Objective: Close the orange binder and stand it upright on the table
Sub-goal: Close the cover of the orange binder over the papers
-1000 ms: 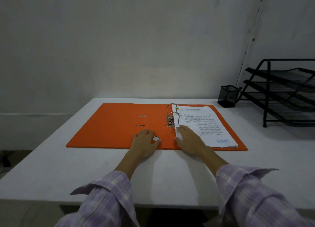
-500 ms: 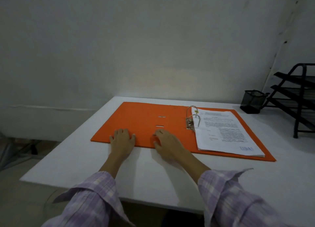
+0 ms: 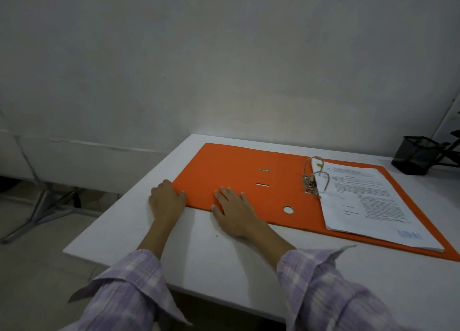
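The orange binder [image 3: 239,174] lies open and flat on the white table [image 3: 224,261]. Its metal ring mechanism [image 3: 314,179] stands near the middle, and a stack of printed papers [image 3: 368,201] rests on the right half. My left hand [image 3: 167,201] is at the near left corner of the left cover, fingers curled at its edge. My right hand [image 3: 232,210] lies flat, fingers spread, on the near edge of the same cover. Whether either hand grips the cover I cannot tell.
A black mesh pen cup [image 3: 415,154] stands at the back right, beside part of a black wire tray rack [image 3: 453,146]. The table's left edge drops to the floor, where a metal stand leg [image 3: 37,213] shows. A plain wall is behind.
Both hands have slid left along the binder's near edge, from the spine area to the left cover's corner. The view has turned left, so the rack has mostly left the frame.
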